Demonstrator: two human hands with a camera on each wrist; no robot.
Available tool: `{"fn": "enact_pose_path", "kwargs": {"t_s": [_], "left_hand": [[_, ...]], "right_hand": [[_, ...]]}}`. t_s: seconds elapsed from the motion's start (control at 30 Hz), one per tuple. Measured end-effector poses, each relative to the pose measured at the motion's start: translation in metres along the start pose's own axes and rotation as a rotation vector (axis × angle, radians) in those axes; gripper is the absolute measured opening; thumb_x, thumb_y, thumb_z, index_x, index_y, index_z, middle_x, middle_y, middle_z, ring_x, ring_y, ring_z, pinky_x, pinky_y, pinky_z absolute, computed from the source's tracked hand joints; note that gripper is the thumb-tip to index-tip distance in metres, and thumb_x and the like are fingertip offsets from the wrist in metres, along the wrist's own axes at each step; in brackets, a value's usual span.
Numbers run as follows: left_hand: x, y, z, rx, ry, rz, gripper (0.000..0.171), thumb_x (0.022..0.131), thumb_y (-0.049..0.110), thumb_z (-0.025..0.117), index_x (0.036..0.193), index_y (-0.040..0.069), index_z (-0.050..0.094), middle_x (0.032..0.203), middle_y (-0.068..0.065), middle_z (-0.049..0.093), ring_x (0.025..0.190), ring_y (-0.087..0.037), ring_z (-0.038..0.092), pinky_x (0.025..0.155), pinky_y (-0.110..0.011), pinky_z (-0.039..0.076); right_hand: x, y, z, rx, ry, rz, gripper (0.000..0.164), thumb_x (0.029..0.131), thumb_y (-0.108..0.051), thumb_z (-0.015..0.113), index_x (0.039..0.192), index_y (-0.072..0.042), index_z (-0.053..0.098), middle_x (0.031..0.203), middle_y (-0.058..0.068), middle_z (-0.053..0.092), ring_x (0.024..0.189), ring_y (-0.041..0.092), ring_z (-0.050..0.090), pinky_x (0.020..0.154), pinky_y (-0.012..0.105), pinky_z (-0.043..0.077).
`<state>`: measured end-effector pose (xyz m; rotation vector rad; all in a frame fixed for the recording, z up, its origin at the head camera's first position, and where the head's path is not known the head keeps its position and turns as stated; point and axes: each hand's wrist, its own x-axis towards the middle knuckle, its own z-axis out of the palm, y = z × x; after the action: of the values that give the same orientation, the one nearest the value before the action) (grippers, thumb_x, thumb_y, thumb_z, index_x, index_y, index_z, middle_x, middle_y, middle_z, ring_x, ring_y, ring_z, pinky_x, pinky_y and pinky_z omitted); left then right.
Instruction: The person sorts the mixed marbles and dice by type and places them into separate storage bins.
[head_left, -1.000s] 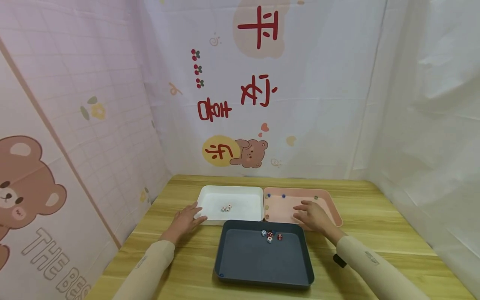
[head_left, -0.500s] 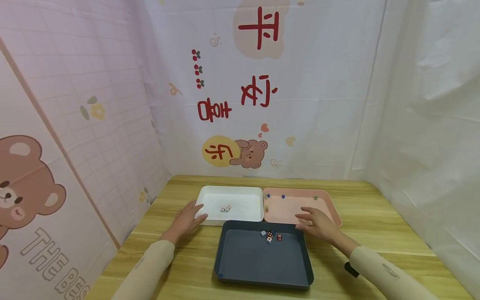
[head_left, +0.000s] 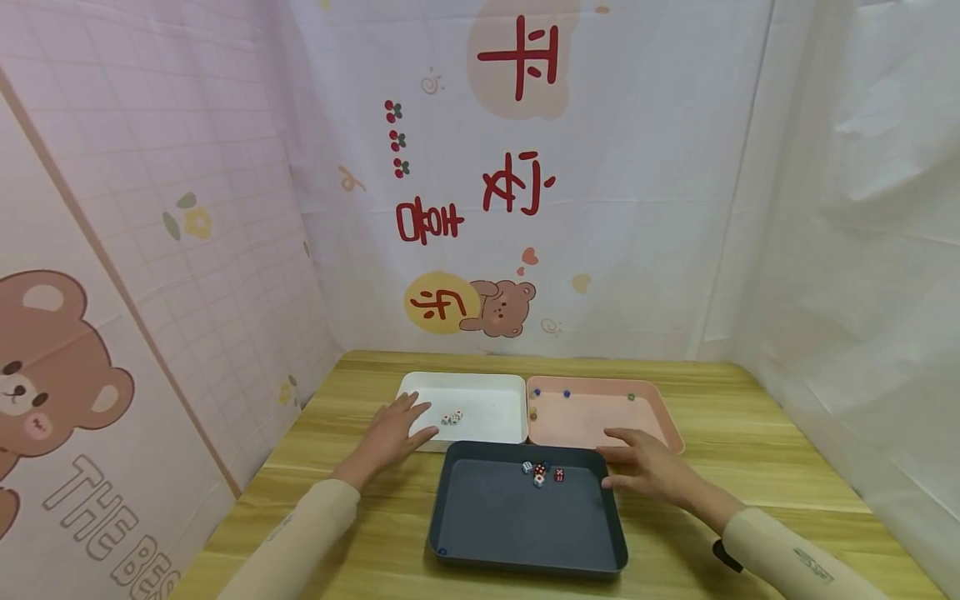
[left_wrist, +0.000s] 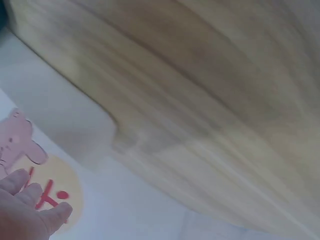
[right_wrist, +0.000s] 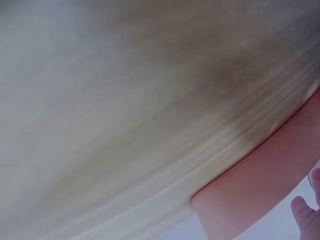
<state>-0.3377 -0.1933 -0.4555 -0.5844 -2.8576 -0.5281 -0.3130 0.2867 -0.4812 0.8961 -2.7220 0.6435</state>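
My left hand [head_left: 393,432] hovers with fingers spread at the left front corner of a white tray [head_left: 495,383], its fingertips overlapping the tray. Inside that tray lies a small group of white dice [head_left: 452,418]. Held loosely with nothing in it, my right hand [head_left: 651,468] is at the back right corner of a dark grey tray [head_left: 517,525], thumb close to the rim. Red dice [head_left: 558,475] and white dice [head_left: 527,467] cluster near the grey tray's back wall. Behind my right hand, a pink tray [head_left: 592,429] contains several small marbles, including a blue one [head_left: 567,393].
White and pink trays stand side by side behind the grey one on a wooden table [head_left: 720,417]. A small blue marble [head_left: 442,552] sits in the grey tray's front left corner. Printed cloth [head_left: 622,208] hangs behind the table and along both sides.
My right hand has drawn back from over the pink tray to the grey tray's corner. My left hand has shifted right over the white tray. An orange marble rolled backward along the pink tray's left wall.
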Motion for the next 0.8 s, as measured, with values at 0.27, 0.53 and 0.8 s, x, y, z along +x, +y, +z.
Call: {"fn": "enact_pose_path", "kwargs": {"t_s": [0.27, 0.53, 0.8], "left_hand": [[0.002, 0.029, -0.003, 0.017, -0.018, 0.068, 0.061, 0.096, 0.048, 0.061, 0.143, 0.011, 0.054, 0.153, -0.016, 0.04, 0.146, -0.035, 0.027, 0.114, -0.062, 0.02], [0.006, 0.049, -0.001, 0.01, -0.07, 0.119, 0.061, 0.096, 0.051, 0.06, 0.143, 0.013, 0.055, 0.154, -0.015, 0.04, 0.147, -0.033, 0.026, 0.115, -0.062, 0.017], [0.006, 0.071, -0.002, 0.105, -0.125, 0.196, 0.055, 0.093, 0.048, 0.066, 0.136, 0.015, 0.061, 0.149, -0.014, 0.046, 0.144, -0.033, 0.031, 0.113, -0.062, 0.022]], "right_hand": [[-0.002, -0.001, 0.002, -0.139, -0.025, -0.148, 0.063, 0.087, -0.061, 0.065, 0.124, -0.011, 0.071, 0.138, 0.014, 0.056, 0.125, 0.036, 0.052, 0.099, 0.056, 0.042], [-0.002, 0.002, 0.004, -0.233, 0.017, -0.254, 0.057, 0.088, -0.058, 0.066, 0.117, -0.01, 0.075, 0.127, 0.009, 0.062, 0.116, 0.028, 0.057, 0.094, 0.052, 0.046], [-0.005, 0.004, 0.007, -0.265, 0.06, -0.293, 0.052, 0.087, -0.051, 0.072, 0.117, -0.01, 0.074, 0.121, 0.007, 0.065, 0.111, 0.025, 0.059, 0.091, 0.05, 0.049]]}}
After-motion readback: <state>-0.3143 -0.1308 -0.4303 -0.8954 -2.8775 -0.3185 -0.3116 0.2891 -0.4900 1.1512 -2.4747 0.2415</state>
